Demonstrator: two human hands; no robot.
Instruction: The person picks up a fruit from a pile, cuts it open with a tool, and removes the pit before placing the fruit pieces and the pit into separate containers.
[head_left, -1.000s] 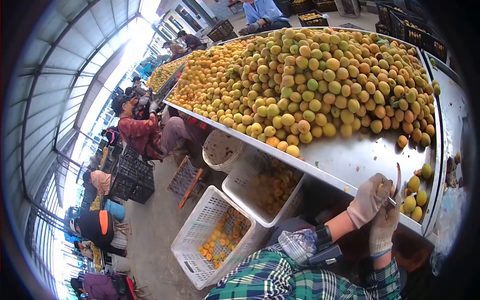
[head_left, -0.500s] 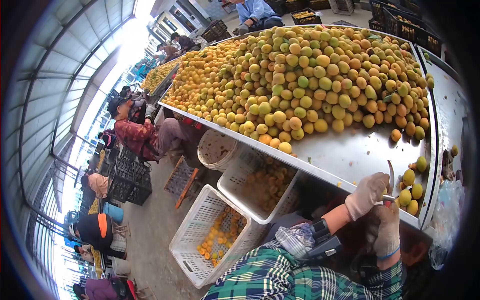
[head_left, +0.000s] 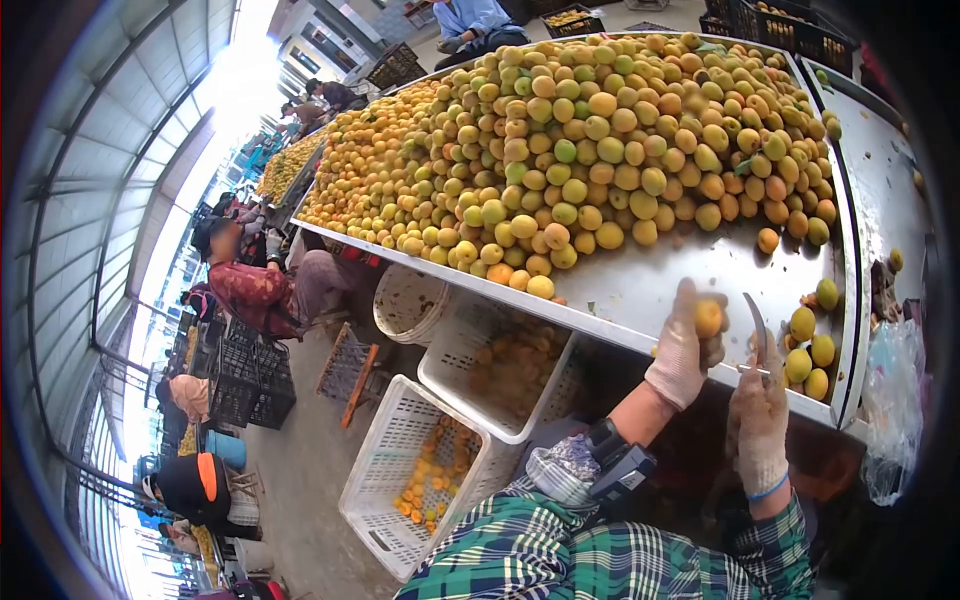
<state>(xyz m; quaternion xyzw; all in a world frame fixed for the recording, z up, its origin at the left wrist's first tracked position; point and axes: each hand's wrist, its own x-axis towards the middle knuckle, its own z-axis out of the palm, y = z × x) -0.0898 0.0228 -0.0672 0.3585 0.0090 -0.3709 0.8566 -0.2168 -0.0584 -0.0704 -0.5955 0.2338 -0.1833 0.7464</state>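
My left hand (head_left: 680,352), in a pale work glove, holds an apricot (head_left: 708,318) in its fingers above the tray's near edge. A little to the right, my gloved right hand (head_left: 760,425) is closed around a small curved knife (head_left: 756,322), its blade pointing up and away from me. The two hands are apart. A large heap of yellow and greenish apricots (head_left: 600,160) covers much of the metal tray (head_left: 640,285). Several more apricots (head_left: 803,325) lie in the tray's right corner, just beyond my right hand.
Below the tray stand two white crates (head_left: 372,500) with orange fruit pieces inside, a white bucket (head_left: 408,300) and a low stool (head_left: 348,372). A clear plastic bag (head_left: 893,410) hangs at the right. Another person (head_left: 255,285) sits along the tray at left; black crates (head_left: 245,375) are stacked behind.
My hands have drawn apart. My left hand has moved left and up with an apricot showing in it; the knife in my right hand now stands clear of it. The whole view has shifted slightly.
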